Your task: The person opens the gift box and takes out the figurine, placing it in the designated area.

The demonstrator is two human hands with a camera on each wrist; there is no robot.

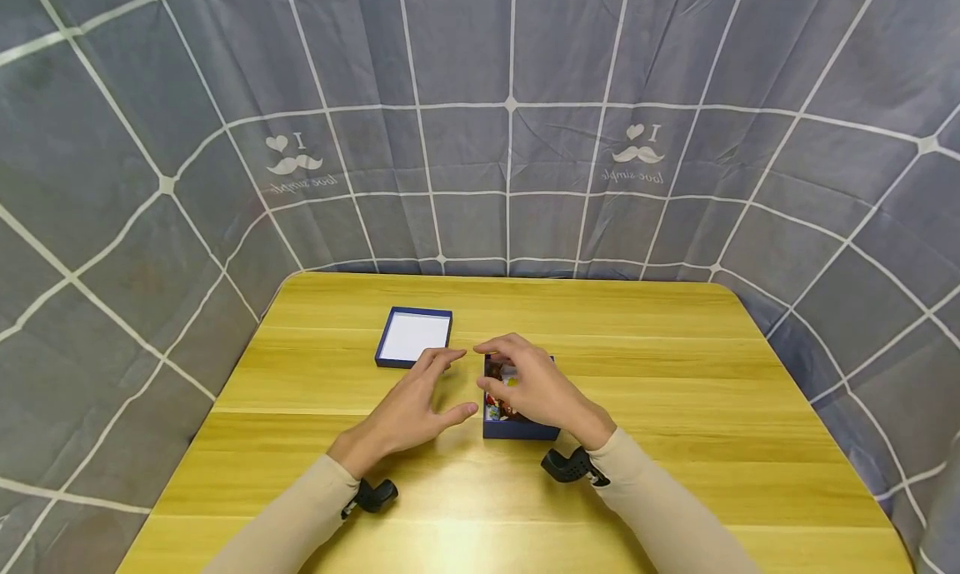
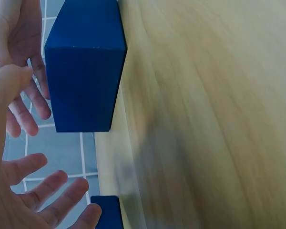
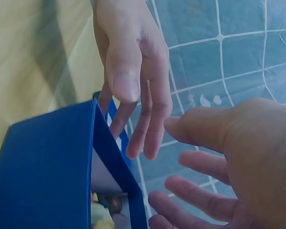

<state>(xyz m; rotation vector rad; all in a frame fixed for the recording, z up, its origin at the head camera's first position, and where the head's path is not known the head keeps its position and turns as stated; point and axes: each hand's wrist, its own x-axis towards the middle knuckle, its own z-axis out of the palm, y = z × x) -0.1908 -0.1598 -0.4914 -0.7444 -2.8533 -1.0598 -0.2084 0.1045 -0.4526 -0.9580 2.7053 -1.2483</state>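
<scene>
On table (image 1: 660, 357), deep box (image 1: 517, 430) mouth-up.

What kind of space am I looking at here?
Probably a curtained-off recording booth: a grey gridded curtain hangs behind and beside a wood-grain table, and a black device sits at each of the person's wrists.

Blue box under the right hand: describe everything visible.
The blue box sits upright and open-topped on the wooden table. Its smooth, straight walls look like rigid cardboard; part of the inside is pale. Small colourful items lie within. The right hand hovers above, partly hiding it in the head view. Nothing grips it.
</scene>
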